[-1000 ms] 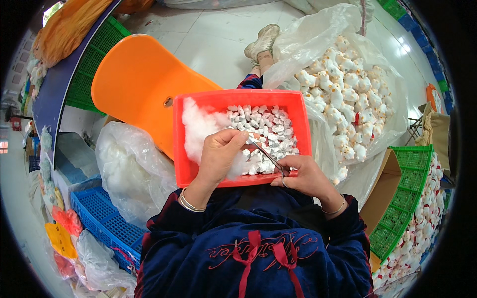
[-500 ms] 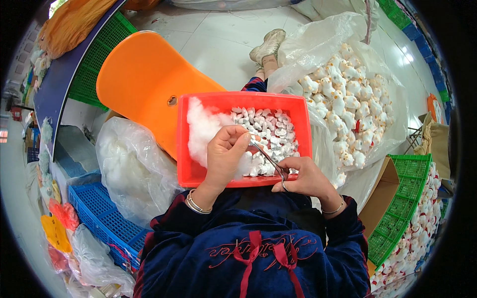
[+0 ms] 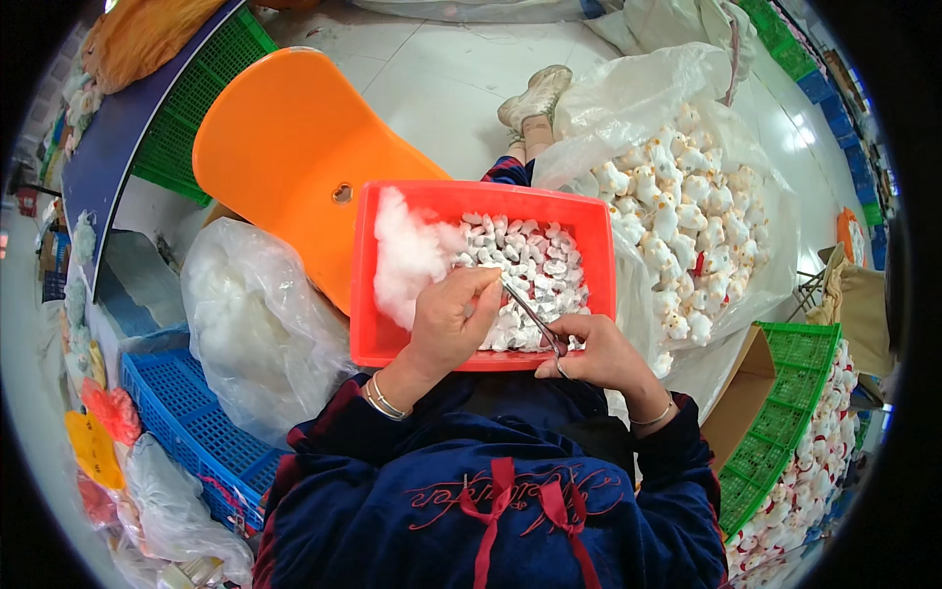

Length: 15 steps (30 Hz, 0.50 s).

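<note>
Sitting low in a dark blue jacket (image 3: 491,501) with red ties, forearms reaching up from the lower edge. Holding a red tray (image 3: 378,344) on the lap. Curling the left hand (image 3: 446,319) over the tray's near half, fingers closed round something small and white — too hidden to tell exactly what. Wearing thin bangles (image 3: 381,401) on that wrist. Gripping thin metal forceps (image 3: 530,314) in the right hand (image 3: 589,353), fingers closed on the handle end at the tray's near rim, the tip slanting up-left to meet the left fingertips. Resting inside the tray: a heap of small white toys (image 3: 535,260) on the right, a puff of white stuffing (image 3: 407,255) on the left.

Lying just left of the tray, a clear bag (image 3: 255,324) of white fill; beneath it, a blue crate (image 3: 186,412). Standing behind the tray, an orange chair (image 3: 285,147), its seat touching the tray's far left corner. Gaping open on the right, a big plastic sack (image 3: 687,216) packed with white toy animals. Showing past the tray's far edge, one shoe (image 3: 535,98) on the pale tiled floor (image 3: 442,69). Sitting at the far right, green crates (image 3: 785,412) holding more white toys.
</note>
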### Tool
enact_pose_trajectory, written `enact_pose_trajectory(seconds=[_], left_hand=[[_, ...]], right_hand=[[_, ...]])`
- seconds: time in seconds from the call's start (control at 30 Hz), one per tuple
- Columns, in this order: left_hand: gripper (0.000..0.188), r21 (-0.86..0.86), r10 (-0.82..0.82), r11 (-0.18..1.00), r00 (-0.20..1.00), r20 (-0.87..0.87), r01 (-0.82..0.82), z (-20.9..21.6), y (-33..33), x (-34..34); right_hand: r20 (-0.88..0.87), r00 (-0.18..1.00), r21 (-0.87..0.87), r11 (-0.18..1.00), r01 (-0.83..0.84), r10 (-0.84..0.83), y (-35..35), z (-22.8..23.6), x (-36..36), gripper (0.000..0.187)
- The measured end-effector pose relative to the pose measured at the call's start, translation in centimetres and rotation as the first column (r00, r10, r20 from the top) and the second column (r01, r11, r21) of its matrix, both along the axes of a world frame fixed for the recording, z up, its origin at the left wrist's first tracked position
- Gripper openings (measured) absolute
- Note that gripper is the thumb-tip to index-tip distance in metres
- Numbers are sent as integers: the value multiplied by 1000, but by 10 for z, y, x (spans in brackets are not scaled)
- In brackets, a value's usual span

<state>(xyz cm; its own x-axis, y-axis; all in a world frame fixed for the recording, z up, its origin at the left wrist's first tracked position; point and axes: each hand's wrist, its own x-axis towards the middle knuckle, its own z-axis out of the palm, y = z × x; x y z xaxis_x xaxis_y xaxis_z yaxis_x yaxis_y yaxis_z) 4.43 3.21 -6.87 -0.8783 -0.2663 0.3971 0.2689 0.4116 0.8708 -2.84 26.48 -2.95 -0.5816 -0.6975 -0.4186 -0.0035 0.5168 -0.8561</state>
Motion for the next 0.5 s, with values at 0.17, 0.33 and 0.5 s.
enact_pose_trajectory(seconds=[0.17,0.33,0.5], left_hand=[[19,698,-390,714,856,339,49,0,-16,-3],[11,731,-687,628,631,360,267,21,-21,-11],[9,576,-658,738,563,501,350,33,-42,-15]], right_hand=[[96,994,-39,998,-45,48,7,3,-3,30],[172,975,-86,988,-128,141,10,7,-5,25],[250,955,-44,988,-151,157,19,6,-1,26]])
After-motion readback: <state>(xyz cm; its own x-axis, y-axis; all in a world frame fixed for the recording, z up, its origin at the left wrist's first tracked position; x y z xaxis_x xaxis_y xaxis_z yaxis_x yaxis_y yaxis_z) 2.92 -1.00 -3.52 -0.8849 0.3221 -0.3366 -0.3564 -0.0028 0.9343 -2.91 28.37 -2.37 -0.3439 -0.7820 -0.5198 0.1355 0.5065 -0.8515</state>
